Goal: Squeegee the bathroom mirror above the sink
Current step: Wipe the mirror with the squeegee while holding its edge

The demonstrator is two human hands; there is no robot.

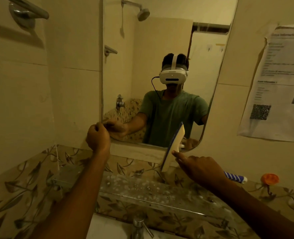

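One squeegee (pixel 173 147) stands nearly upright against the lower right corner of the mirror (pixel 160 49), its blade edge toward the glass. Just right of that corner, the right hand (pixel 199 168) grips its blue-and-white striped handle, forefinger stretched along the head. At the mirror's lower left corner, the left hand (pixel 98 138) is curled shut in a fist; whether it holds anything cannot be told. Below the mirror, a spotted glass shelf (pixel 142 188) lies bare.

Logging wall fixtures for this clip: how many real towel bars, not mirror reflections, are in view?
1: a towel bar on the wall at upper left, beside the mirror. The bar inside the mirror is reflected. Others may lie outside the frame.
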